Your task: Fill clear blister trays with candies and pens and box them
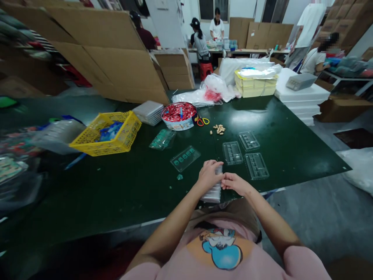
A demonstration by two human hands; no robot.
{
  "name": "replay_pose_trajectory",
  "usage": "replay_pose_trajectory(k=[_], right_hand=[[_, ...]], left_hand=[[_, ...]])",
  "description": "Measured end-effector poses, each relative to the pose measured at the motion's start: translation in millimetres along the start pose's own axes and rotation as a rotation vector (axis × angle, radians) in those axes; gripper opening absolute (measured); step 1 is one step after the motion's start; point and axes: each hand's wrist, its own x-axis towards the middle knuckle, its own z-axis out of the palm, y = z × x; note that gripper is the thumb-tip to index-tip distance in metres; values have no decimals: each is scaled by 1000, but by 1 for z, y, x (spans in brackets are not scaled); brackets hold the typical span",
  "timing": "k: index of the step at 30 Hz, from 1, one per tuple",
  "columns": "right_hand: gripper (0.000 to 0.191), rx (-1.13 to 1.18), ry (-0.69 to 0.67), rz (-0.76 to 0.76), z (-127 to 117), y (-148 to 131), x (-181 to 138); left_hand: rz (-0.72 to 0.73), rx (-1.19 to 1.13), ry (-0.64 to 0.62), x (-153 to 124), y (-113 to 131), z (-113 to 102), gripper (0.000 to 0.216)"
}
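Note:
At the table's near edge a stack of clear plastic trays [214, 193] lies in front of my body. My left hand [209, 175] is wrapped over the far end of the stack. Fingers bent and pressed together, my right hand [236, 184] pinches at the stack's right edge. Just beyond lie three single clear trays, among them a left one [232, 153], a far one [248, 140] and a near one [257, 166]. To the left is a clear tray with several green pieces [185, 158], and a loose green piece [180, 177] lies close by.
Farther back are a round tin of red packets [179, 116], scissors [203, 121], small beige pieces [219, 129], a bag of green pieces [162, 139] and a yellow basket [106, 134]. Cardboard [110, 58] stands at the left rear. Several people work in the background.

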Motion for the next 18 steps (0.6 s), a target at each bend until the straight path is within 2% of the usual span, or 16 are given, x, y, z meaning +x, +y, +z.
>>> replay_pose_trajectory(k=[6, 13, 18], right_hand=[[41, 55, 11, 67, 1, 0, 2], [38, 64, 18, 50, -1, 1, 7], [40, 173, -24, 49, -2, 5, 5]], left_hand=[[-9, 10, -1, 0, 1, 0, 46], [-8, 0, -3, 1, -2, 2, 47], [14, -10, -5, 2, -5, 4, 46]])
